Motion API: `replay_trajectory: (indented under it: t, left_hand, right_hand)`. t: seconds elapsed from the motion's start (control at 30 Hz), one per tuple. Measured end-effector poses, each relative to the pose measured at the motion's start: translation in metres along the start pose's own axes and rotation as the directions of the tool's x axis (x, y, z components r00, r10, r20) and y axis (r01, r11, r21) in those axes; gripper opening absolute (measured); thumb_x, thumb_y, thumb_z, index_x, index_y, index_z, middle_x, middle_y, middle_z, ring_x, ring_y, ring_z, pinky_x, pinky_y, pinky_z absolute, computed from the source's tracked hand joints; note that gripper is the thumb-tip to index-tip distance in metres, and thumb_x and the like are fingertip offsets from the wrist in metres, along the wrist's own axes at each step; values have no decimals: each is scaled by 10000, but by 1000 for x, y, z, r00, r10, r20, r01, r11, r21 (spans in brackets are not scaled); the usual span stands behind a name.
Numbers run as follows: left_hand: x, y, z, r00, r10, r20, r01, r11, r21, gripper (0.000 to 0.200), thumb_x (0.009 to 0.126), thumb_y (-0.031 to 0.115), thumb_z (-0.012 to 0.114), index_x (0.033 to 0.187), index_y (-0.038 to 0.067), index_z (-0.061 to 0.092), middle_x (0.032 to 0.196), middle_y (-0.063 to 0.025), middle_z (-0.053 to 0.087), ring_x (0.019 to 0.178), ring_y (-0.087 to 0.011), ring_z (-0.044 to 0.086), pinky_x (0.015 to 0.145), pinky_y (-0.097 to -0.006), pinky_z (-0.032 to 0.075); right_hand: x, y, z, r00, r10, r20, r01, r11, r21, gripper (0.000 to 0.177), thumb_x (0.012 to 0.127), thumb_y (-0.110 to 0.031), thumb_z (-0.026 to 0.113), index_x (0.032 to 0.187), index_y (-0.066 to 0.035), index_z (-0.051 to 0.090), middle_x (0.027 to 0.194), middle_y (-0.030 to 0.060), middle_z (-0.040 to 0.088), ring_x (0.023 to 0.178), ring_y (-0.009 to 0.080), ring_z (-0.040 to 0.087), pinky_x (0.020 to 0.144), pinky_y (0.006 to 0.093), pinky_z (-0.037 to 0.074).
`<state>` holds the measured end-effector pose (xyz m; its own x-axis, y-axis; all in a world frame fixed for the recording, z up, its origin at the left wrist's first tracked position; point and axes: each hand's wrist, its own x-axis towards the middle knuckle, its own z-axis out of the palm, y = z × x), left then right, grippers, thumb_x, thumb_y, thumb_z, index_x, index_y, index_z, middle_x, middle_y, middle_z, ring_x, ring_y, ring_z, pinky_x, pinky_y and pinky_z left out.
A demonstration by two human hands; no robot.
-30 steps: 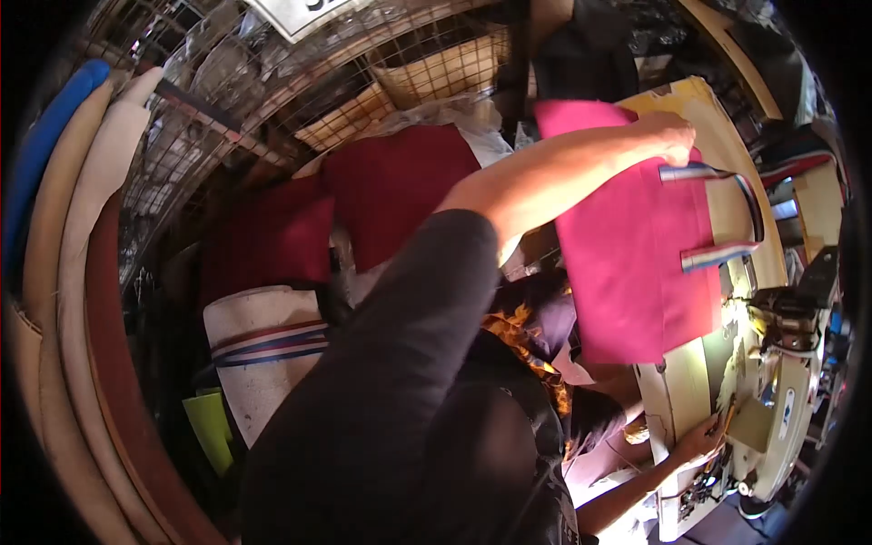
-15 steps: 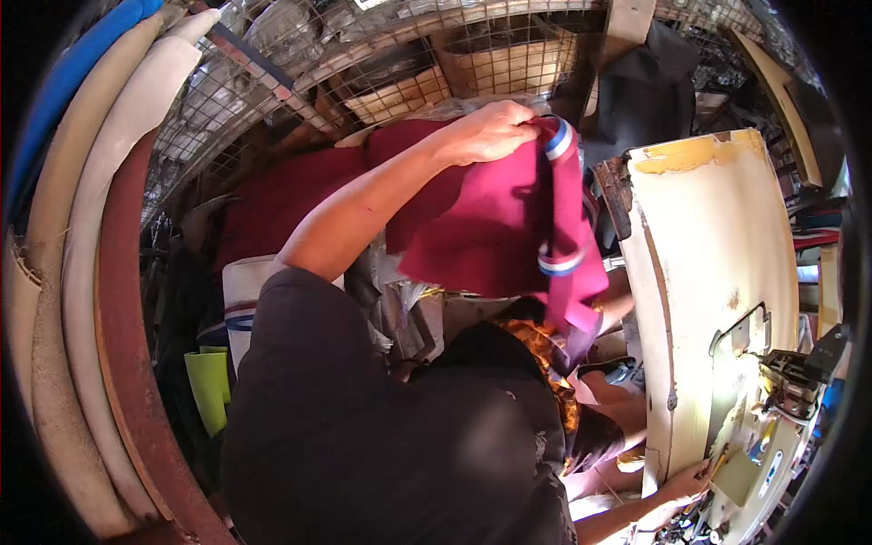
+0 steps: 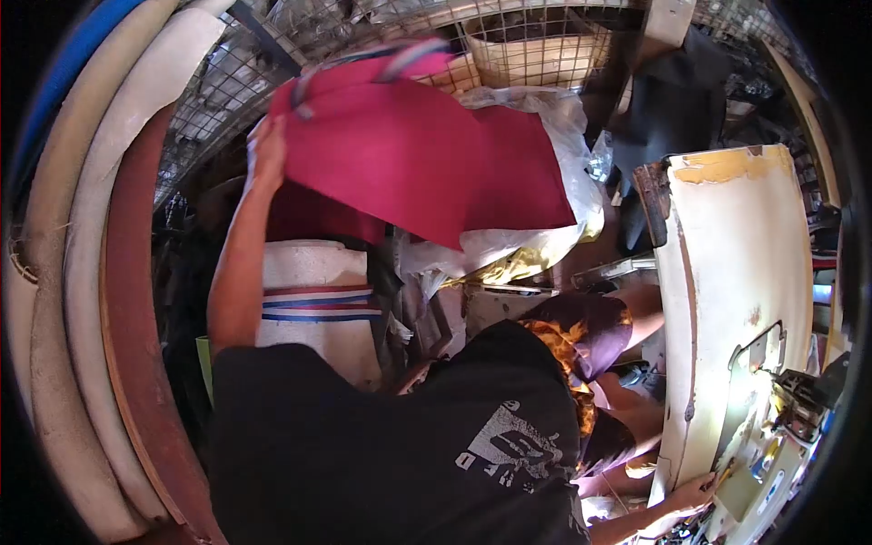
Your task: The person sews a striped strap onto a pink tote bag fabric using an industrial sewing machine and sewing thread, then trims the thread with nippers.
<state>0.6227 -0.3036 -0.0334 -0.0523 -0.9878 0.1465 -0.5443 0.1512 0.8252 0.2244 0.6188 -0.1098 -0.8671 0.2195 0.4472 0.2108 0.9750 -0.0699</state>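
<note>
My left hand (image 3: 268,153), at the upper left, is closed on the edge of a maroon fabric piece (image 3: 372,136). White and blue striped trim crosses its blurred, folded upper part. Under and beside it lies more maroon fabric (image 3: 522,163), partly on clear plastic wrapping (image 3: 568,118). Far from the cloth, my right hand (image 3: 695,495) is at the lower end of the cream sewing table (image 3: 727,245), near the sewing machine (image 3: 799,404). Its fingers look bent together; whatever is between them is too small to make out.
Tall rolls of material (image 3: 86,272) line the left side. A white piece with striped bands (image 3: 318,304) lies below the maroon cloth. Wire mesh (image 3: 536,54) runs along the back, and dark sheeting (image 3: 668,109) hangs behind the table. My legs (image 3: 627,381) are beside the table.
My left hand has swung left with the maroon fabric, uncovering the plastic wrapping and the white striped piece. My right hand stays at the table; the view has shifted slightly.
</note>
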Motion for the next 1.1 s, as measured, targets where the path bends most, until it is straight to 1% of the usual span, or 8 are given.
replay_trajectory:
  t: [0.17,0.33,0.47,0.57,0.83,0.93,1.0,1.1]
  left_hand:
    - [6,-159,-139,854,-472,-220,520,778,352,626,966,422,662,1473,83,521,1380,-146,608,1089,-325,672,933,-500,556]
    - [-10,-206,-140,854,-520,-28,490,785,378,663,923,398,712,1464,66,518,1362,-167,608,1048,-313,669,928,-472,560]
    - [26,-318,-167,964,-262,53,124,613,780,565,872,306,769,1335,22,614,1282,-199,655,1023,-310,673,922,-429,552]
    - [26,-285,-171,916,-363,167,149,699,700,415,832,232,787,1177,15,714,1217,-210,696,1057,-308,685,949,-386,537]
    - [31,-293,-167,965,14,-262,97,908,407,264,831,111,706,1089,107,761,1012,-117,712,904,-245,662,825,-369,537]
    - [43,-344,-200,952,-145,-269,294,673,679,297,804,150,691,1089,140,773,1166,-194,728,1149,-311,672,1034,-398,503]
    - [75,-420,-225,999,-19,50,-28,604,797,372,831,226,669,1195,190,733,1329,-231,640,1243,-379,610,1064,-493,479]
    - [59,-370,-196,887,-36,-460,460,139,877,454,886,361,653,1324,241,646,1608,-224,314,1366,-565,403,1032,-745,378]
  right_hand:
    - [9,20,14,1000,-16,4,16,1000,-7,383,1010,-357,608,1163,-42,761,1069,202,734,937,363,679,880,450,530]
    - [18,40,20,993,-111,-29,111,994,-7,403,1007,-363,617,1142,-13,762,1104,210,740,962,373,687,894,445,531]
    - [16,28,19,1000,-9,-2,9,1000,4,399,1015,-353,601,1153,-13,759,1120,198,740,981,356,696,901,431,536]
    - [11,13,4,999,-37,15,37,999,-24,421,1007,-377,606,1169,-19,756,1113,192,743,953,337,701,888,427,544]
    - [9,12,1,1000,15,13,-15,1000,23,413,1000,-390,613,1179,-48,759,1086,190,739,937,334,689,856,426,542]
    - [12,14,10,1000,-13,16,13,999,30,394,1002,-371,621,1172,-44,760,1080,201,733,930,339,684,854,423,539]
    - [12,26,14,998,-54,-19,55,997,59,374,1004,-350,627,1163,-39,762,1078,210,730,917,345,681,844,425,537]
    - [14,44,31,997,-58,-58,59,998,13,348,1011,-277,626,1102,33,756,1008,223,725,892,339,664,831,440,532]
